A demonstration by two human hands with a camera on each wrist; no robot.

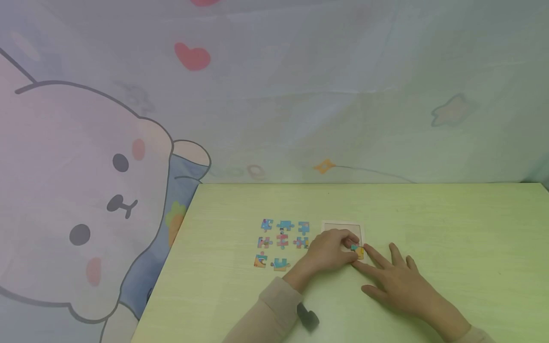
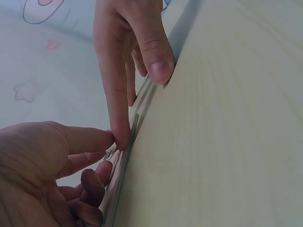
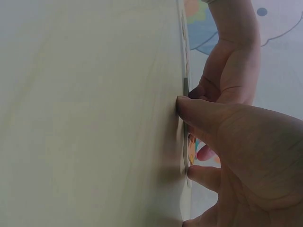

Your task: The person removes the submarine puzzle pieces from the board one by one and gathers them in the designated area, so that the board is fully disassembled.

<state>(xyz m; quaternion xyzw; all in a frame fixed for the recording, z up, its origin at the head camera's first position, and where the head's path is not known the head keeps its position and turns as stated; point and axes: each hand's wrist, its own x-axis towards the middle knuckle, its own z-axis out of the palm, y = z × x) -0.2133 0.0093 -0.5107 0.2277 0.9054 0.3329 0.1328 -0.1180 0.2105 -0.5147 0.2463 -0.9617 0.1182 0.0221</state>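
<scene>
A small square wooden puzzle tray (image 1: 342,222) lies on the table, its lower part hidden by the hands. In its lower right corner sits a yellow and teal jigsaw piece (image 1: 358,253). My left hand (image 1: 329,250) reaches over the tray, and its thumb and fingers pinch this piece; the right wrist view shows a sliver of the piece (image 3: 192,149) between the hands. My right hand (image 1: 399,283) has its fingers spread, with fingertips touching the tray's right and near edges around that corner. In the left wrist view a right fingertip (image 2: 121,137) meets the left thumb.
Left of the tray, several loose jigsaw pieces (image 1: 282,240) lie in rows on the pale table (image 1: 463,228). A dark heart-shaped patch (image 1: 308,318) shows beside the left sleeve (image 1: 274,305). Behind the table hangs a printed curtain (image 1: 300,95) with a cartoon animal.
</scene>
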